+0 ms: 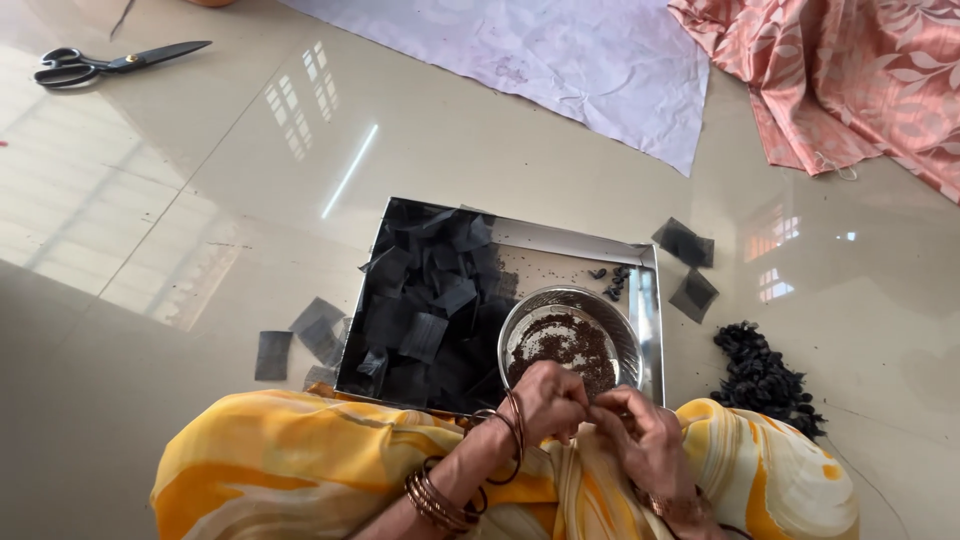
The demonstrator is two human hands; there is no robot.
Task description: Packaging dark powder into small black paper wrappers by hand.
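Black, soft cloth scraps [425, 300] fill my steel tray [560, 240] on the floor. Both my left hand [548, 398] and right hand [640, 440] pinch something tiny and hidden above the small seed bowl [570, 340]; light, floppy, best pinched at an edge.

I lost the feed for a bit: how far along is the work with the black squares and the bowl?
Done: a heap of black bundles lies on the floor. In hand: left hand and right hand pinch something small, hidden, by the steel bowl of dark grains. Left: many black fabric squares fill the steel tray.
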